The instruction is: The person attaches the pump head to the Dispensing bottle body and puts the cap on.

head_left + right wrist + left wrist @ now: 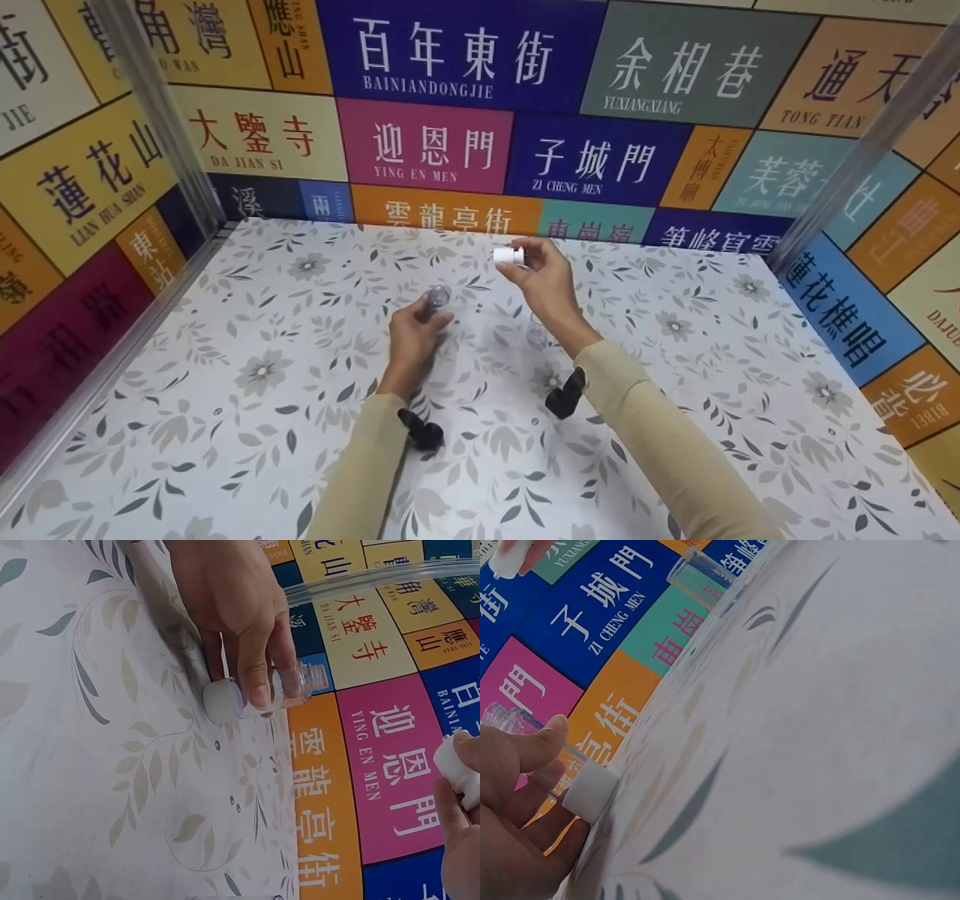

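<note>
My left hand (412, 337) grips a small clear bottle (289, 686) between thumb and fingers. The bottle stands upright, its threaded neck (315, 677) bare and its white base (590, 790) right at the tabletop. Up and to the right of it, my right hand (547, 283) pinches a white pump top (508, 256), raised above the table and apart from the bottle. In the right wrist view the pump top (456, 765) shows partly, cut by the frame edge. A clear cylindrical cap (703, 579) stands on the table, near the right forearm in the head view.
The table is covered with a white cloth (262, 442) printed with grey leaves and flowers. Behind it rises a wall of coloured sign panels (424, 146). Clear upright posts (169, 135) stand at the far corners. Both sleeves carry a black wrist camera (566, 394).
</note>
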Demonstrator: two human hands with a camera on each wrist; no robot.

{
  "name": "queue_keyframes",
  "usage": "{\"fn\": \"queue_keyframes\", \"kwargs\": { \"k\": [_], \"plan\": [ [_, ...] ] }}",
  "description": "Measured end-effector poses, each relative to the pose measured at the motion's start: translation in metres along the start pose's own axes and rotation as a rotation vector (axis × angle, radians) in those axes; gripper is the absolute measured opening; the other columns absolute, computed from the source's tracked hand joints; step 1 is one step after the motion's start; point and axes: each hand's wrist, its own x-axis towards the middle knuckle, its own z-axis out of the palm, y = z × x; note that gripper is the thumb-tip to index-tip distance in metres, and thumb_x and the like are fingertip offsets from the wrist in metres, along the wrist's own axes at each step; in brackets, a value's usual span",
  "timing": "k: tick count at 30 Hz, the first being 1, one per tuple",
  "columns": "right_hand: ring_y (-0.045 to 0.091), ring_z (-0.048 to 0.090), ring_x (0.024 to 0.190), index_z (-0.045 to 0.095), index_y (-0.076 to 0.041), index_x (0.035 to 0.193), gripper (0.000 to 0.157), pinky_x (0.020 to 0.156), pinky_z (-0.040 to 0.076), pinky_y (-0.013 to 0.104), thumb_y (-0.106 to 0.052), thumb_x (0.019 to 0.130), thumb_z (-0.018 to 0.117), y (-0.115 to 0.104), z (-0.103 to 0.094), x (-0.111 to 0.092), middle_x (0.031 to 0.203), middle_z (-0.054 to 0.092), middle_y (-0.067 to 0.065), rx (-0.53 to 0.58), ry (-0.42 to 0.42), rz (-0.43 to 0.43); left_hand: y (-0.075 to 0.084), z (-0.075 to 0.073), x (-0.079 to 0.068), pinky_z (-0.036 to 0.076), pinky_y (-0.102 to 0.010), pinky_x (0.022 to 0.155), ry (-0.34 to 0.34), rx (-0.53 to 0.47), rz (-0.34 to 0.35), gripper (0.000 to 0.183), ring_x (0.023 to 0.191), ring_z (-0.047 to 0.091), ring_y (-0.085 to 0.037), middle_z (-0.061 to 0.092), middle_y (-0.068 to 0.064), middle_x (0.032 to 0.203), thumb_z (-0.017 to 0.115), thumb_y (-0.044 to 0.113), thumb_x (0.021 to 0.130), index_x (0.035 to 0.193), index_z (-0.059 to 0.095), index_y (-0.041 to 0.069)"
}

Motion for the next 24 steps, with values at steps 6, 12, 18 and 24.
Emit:
{"fn": "queue_keyframes", "kwargs": {
  "k": [6,12,18,24],
  "plan": [
    [0.027,0.062,0.120,0.060,-0.001,0.124,0.039,0.094,0.057,0.029,-0.001,0.087,0.074,0.001,0.005,0.000,0.132,0.062,0.021,-0.037,-0.028,-0.038,-0.001,-0.001,0.001,0.053,-0.036,0.103,0.019,0.095,0.042,0.057,0.121,0.065,-0.031,0.067,-0.022,0.128,0.079,0.011,0.083,0.136,0.058,0.002],
    [0.026,0.063,0.118,0.065,-0.012,0.132,0.045,0.095,0.057,0.026,-0.009,0.088,0.075,0.003,0.007,0.001,0.127,0.056,0.013,-0.176,-0.021,-0.066,-0.001,0.000,0.000,0.056,-0.034,0.096,0.004,0.030,0.002,0.059,0.121,0.065,-0.028,0.066,-0.020,0.131,0.078,0.008,0.083,0.138,0.056,0.004],
    [0.026,0.063,0.121,0.056,-0.010,0.141,0.059,0.099,0.055,0.027,-0.003,0.086,0.076,0.002,0.011,0.002,0.127,0.059,0.016,-0.183,-0.003,-0.053,0.002,0.002,-0.001,0.058,-0.032,0.090,-0.017,-0.062,-0.038,0.063,0.123,0.063,-0.025,0.063,-0.019,0.137,0.077,0.004,0.083,0.141,0.053,0.004],
    [0.027,0.063,0.118,0.053,0.000,0.129,0.051,0.100,0.055,0.032,0.002,0.083,0.077,0.003,0.019,0.004,0.128,0.060,0.021,-0.118,0.014,-0.028,0.002,0.002,0.000,0.058,-0.031,0.090,-0.021,-0.086,-0.045,0.063,0.122,0.063,-0.024,0.063,-0.017,0.138,0.077,0.004,0.083,0.141,0.053,0.005]
  ]
}}
